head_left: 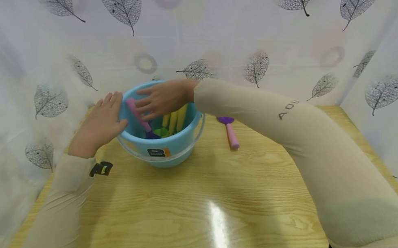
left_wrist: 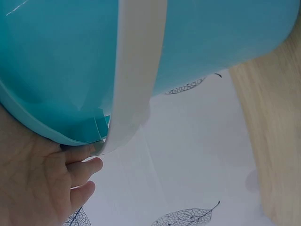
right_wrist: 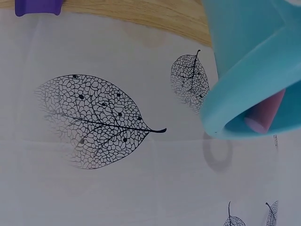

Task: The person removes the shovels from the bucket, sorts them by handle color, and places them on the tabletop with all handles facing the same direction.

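A light blue bucket (head_left: 172, 147) with a pale carrying handle (left_wrist: 141, 52) stands upright near the far edge of the wooden table. My left hand (head_left: 97, 121) rests at the bucket's left rim, fingers extended and thumb over the edge. Above the bucket's mouth reaches my right hand (head_left: 166, 97), its fingers spread and holding nothing visible. Just beside those fingers, a toy tool with a pink handle (head_left: 133, 107) and dark purple end leans inside the bucket. Several yellow handles (head_left: 180, 120) and a green piece (head_left: 161, 133) also lie in there, partly hidden by the right hand.
To the right of the bucket, a small purple shovel with a pink handle (head_left: 232, 136) lies on the wooden table (head_left: 181, 224). A white curtain with leaf prints (head_left: 217, 27) hangs behind and at both sides. A black clip (head_left: 101, 169) sits at the left wrist.
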Available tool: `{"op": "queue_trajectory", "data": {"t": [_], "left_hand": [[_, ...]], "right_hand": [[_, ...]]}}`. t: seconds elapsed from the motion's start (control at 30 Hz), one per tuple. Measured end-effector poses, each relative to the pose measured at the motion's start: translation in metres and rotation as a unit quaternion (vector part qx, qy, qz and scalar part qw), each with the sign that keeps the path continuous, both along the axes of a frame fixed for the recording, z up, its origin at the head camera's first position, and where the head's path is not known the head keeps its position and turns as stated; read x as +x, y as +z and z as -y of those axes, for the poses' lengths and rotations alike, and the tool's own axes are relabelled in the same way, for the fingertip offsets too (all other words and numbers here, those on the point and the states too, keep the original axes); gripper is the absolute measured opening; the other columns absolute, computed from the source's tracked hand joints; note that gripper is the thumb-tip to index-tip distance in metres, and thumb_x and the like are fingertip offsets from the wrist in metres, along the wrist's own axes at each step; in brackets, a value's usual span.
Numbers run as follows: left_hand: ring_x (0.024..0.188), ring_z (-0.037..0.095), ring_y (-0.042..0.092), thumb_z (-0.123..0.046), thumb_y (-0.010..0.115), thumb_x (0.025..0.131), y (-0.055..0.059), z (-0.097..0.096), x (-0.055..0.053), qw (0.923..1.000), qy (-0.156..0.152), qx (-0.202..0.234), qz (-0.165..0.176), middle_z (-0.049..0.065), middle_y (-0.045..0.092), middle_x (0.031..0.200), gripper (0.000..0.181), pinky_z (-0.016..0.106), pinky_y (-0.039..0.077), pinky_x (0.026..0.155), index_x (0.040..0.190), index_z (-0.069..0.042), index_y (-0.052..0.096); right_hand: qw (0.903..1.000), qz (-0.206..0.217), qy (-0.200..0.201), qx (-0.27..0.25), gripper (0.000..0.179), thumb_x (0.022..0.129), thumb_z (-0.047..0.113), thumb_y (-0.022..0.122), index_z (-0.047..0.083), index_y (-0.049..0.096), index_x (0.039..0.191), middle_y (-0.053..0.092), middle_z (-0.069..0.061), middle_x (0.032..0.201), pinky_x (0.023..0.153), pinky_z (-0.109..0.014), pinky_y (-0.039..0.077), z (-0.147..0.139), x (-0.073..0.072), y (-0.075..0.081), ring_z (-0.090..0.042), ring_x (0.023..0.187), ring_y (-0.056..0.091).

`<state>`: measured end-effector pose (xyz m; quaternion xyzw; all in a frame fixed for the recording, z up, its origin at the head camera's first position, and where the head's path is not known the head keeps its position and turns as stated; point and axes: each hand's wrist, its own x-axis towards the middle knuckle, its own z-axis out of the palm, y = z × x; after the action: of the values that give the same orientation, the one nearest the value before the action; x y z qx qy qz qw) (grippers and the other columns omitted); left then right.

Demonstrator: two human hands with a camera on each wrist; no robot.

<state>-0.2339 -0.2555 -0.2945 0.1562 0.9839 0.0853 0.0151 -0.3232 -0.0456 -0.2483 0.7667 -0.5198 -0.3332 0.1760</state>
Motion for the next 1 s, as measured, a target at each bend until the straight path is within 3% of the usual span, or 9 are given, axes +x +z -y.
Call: {"op": "queue_trajectory", "data": {"t": [0.2,1.0], "left_hand": [[0.143,0.047,0.005,-0.025,0.039,0.094,-0.002,0.0,-0.001,1.0,-0.001,0.001,-0.003,0.031,0.008,0.153,0.073,0.057,0.005,0.118,0.147,0.01,0.002],[0.143,0.046,0.006,-0.024,0.037,0.094,-0.001,-0.002,0.0,1.0,0.007,-0.003,-0.004,0.03,0.008,0.154,0.072,0.056,0.005,0.118,0.147,0.01,0.003]], "right_hand": [[0.9998,-0.001,0.018,-0.006,0.041,0.097,0.012,0.044,0.01,0.042,0.137,0.047,-0.014,0.141,0.113,-0.045,0.032,0.007,-0.002,-0.004,-0.03,0.134,0.041],[0.9995,-0.026,0.018,0.004,0.039,0.095,0.009,0.046,0.01,0.046,0.134,0.049,-0.013,0.138,0.115,-0.042,0.029,0.02,-0.007,-0.02,-0.028,0.132,0.042]]}}
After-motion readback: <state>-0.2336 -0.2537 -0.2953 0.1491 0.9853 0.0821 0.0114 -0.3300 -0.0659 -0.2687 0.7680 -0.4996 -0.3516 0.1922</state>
